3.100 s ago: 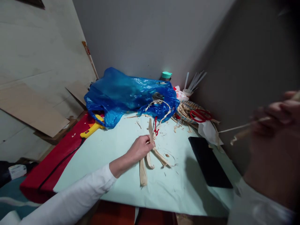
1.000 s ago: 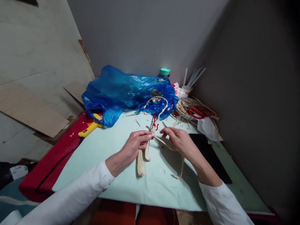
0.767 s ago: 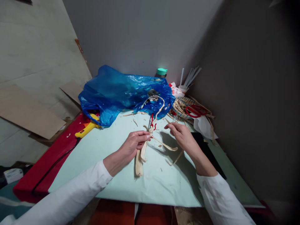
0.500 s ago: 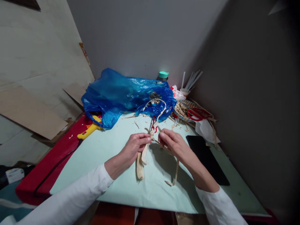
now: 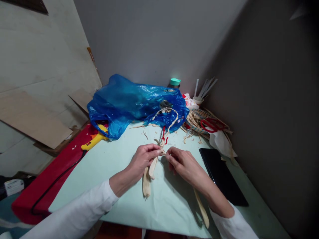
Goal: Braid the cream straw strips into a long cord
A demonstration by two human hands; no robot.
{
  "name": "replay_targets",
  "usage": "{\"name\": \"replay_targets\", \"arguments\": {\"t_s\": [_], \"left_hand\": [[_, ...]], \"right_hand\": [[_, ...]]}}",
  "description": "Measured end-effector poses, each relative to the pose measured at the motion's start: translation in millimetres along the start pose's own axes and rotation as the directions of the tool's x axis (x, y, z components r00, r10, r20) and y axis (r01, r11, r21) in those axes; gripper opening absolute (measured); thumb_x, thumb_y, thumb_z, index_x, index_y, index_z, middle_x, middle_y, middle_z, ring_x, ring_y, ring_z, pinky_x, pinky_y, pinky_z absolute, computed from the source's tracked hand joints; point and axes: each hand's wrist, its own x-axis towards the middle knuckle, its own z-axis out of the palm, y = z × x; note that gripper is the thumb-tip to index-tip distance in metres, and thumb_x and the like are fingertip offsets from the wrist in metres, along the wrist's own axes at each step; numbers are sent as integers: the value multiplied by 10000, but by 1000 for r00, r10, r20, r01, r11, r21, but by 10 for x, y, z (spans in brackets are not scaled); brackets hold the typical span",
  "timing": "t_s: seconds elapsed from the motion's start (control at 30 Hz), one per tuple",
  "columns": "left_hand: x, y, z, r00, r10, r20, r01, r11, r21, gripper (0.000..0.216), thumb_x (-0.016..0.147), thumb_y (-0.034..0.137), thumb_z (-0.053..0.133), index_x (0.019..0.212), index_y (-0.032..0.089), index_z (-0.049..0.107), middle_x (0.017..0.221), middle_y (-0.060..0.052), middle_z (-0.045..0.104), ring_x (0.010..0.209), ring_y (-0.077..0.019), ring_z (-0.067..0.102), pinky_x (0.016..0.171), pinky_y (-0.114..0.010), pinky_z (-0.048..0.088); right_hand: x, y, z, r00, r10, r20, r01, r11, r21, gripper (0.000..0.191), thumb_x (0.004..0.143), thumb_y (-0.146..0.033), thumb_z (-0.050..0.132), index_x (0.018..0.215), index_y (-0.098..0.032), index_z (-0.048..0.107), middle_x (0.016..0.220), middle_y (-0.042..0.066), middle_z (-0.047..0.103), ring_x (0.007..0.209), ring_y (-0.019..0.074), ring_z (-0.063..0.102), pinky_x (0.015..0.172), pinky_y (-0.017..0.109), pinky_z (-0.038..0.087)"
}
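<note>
A pale braided cord (image 5: 173, 122), looking like dried plant husk, curves up from between my hands toward the blue bag. Red string (image 5: 163, 134) is tied round it just beyond my fingers. My left hand (image 5: 143, 159) is closed, pinching the braid's near end, and two flat loose strips (image 5: 146, 184) hang below it. My right hand (image 5: 183, 162) pinches another husk strip (image 5: 201, 209) close to the braid; its tail comes out beneath my right forearm, near the table's front edge.
Behind the cord lies a blue plastic bag (image 5: 134, 99), with a teal-lidded bottle (image 5: 175, 82) past it. A yellow glue gun (image 5: 94, 141) rests at left. On the right are a basket (image 5: 196, 121), red-handled scissors (image 5: 211, 124) and a black tablet-like slab (image 5: 223, 176).
My right hand has come down slightly, pulling its strip toward me and to the right. The strip's tail has swung from beside the wrist to nearer the front edge. My left hand keeps its pinch.
</note>
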Motion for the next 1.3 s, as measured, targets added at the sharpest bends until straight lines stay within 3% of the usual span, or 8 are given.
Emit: {"name": "replay_targets", "arguments": {"t_s": [0.1,0.33,0.53,0.83,1.13,1.3], "left_hand": [[-5,7,15,1000,-25,1,25,999,22,197,758,308,708,855,147,648,609,39,550,454,-31,371,448,-183,219],[7,-3,55,999,14,33,-13,999,-37,261,710,321,757,861,132,659,796,-26,662,736,-122,581,697,-231,416],[15,-1,59,999,-25,26,25,999,25,302,675,330,784,868,127,672,678,20,602,579,-67,471,546,-201,311],[55,-3,-41,994,-47,99,37,994,104,303,691,318,779,915,144,672,640,49,499,495,-35,318,471,-209,169],[63,-26,-15,1000,-4,22,2,996,85,216,686,298,762,762,125,657,640,16,565,586,-87,465,575,-223,322],[55,-36,-1,999,37,-6,-36,995,88,186,705,289,742,757,135,653,647,21,581,611,-91,484,605,-225,343]], "right_hand": [[3,-11,-9,1000,4,1,-4,1000,-25,204,948,-310,411,780,-225,490,601,-8,638,598,160,562,585,259,313],[4,-37,-6,999,54,4,-53,997,-59,253,948,-326,397,731,-218,466,597,7,609,573,153,530,558,262,277],[21,-10,8,997,78,30,-77,996,-36,250,938,-313,401,716,-215,462,580,5,604,540,142,515,540,265,258],[0,-30,-20,995,61,74,-64,997,41,245,911,-238,384,675,-206,442,556,-5,607,485,116,502,537,249,294],[1,-48,19,999,13,47,-10,998,-65,254,933,-262,397,692,-202,450,582,2,599,526,120,488,546,259,252],[6,-75,22,999,-24,46,29,995,-100,233,926,-240,407,700,-204,450,562,-3,574,534,129,480,551,263,244]]}}
